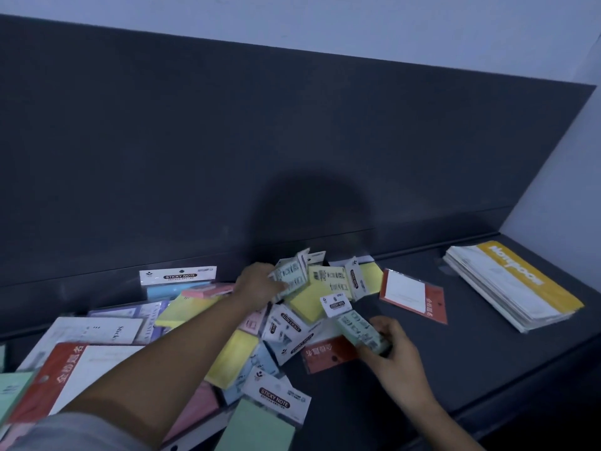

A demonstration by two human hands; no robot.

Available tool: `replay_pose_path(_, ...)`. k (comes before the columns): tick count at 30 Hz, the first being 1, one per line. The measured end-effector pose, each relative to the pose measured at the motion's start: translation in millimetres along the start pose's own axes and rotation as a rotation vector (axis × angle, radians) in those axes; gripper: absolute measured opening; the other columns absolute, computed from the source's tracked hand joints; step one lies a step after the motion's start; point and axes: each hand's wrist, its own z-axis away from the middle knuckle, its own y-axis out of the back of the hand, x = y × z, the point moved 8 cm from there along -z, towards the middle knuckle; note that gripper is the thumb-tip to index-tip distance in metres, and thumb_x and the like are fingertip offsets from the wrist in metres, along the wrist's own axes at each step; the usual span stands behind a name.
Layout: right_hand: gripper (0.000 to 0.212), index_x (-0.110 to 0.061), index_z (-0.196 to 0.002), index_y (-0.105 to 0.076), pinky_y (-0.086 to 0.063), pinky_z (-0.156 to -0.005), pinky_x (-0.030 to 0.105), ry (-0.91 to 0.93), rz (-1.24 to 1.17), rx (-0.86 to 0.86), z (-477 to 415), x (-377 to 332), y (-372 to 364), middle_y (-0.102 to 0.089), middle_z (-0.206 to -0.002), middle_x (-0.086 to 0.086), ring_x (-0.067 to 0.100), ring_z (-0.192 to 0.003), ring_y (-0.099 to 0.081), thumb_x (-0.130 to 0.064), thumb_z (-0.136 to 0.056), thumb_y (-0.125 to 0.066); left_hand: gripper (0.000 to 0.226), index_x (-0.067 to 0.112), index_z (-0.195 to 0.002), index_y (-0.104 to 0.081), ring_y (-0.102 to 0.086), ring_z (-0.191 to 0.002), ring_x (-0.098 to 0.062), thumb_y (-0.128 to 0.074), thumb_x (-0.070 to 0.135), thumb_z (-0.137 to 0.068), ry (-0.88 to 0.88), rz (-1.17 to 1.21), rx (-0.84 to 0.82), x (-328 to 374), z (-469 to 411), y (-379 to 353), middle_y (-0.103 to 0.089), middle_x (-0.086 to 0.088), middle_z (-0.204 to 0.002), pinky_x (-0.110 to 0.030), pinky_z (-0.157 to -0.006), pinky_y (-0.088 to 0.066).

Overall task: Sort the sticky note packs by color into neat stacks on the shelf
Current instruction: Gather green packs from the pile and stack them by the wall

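Left hand (260,283) curled round a mint-green plastic-wrapped sticky note pack (291,278) at the heap's back; right hand (395,353), well apart, pinching a second mint-green pack (361,327) at its front. Likely gathering one colour first. Jumbled heap of yellow, pink and blue packs (305,301) across the dark grey shelf (487,346), unsorted.

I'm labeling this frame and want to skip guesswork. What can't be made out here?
Head view:
Packs under the left forearm: hidden by it.
Fingertips of the left hand: behind the far mint-green pack it grips.
Lower end of the near mint-green pack: covered by the right hand holding it.
The green pad at the left edge: cut off by the frame.
Small print on the labels: blurred.
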Motion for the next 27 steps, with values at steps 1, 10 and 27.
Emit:
replay_pose_path(1,0.035,-0.03,-0.095,-0.052,-0.044,-0.065,0.007,-0.016,-0.047,0.012,-2,1,0,-0.062,-0.096,-0.01,0.003,-0.085,-0.06,-0.003,-0.078,-0.069,0.014,0.009,-0.088,-0.064,-0.065,-0.073,-0.024,-0.064,0.023,-0.087,-0.025,0.081,0.055,3,4,7,-0.069,-0.011,-0.088,-0.034,-0.069,-0.054)
replay_pose_path(10,0.021,-0.02,-0.107,-0.058,-0.049,-0.066,0.037,-0.103,-0.554,-0.154,-7,-62,-75,-0.066,-0.075,0.01,0.023,-0.069,-0.062,-0.008,-0.094,-0.046,0.018,0.0,-0.1,-0.054,-0.067,-0.054,-0.011,-0.063,0.0,-0.084,0.084,0.77,0.193,-32,82,79,-0.069,-0.013,-0.09,-0.019,-0.047,-0.052)
replay_pose_path(27,0.026,-0.002,-0.117,-0.057,-0.059,-0.068,0.036,-0.261,-0.68,-1.041,269,-255,-424,-0.07,-0.1,0.022,0.031,-0.085,-0.071,-0.011,-0.094,-0.05,0.023,0.008,-0.105,-0.052,-0.067,-0.064,-0.023,-0.039,-0.002,-0.088,0.342,0.971,0.595,-293,418,286,-0.067,-0.012,-0.073,-0.028,-0.058,-0.053)
